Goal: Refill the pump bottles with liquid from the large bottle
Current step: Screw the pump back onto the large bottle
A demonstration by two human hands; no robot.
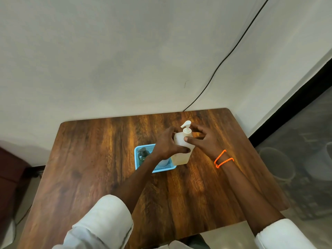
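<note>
Head view: both hands are on the big white bottle (183,146) – left hand (166,144) gripping its side, right hand (203,141) with thumb and fingers curled around the shoulder. It stands just right of the blue basket (154,169), where a dark pump bottle (142,154) sits. Pump's still on, so I'd say nothing's refilled yet. Plenty of open table (89,159) left of the basket – the far edge is close behind.

Both hands clasp a square cream plastic pump bottle (183,150) standing on the dark wooden surface (100,159), left hand (168,144), right hand (203,141), just beside a light-blue mesh basket (137,159).
</note>
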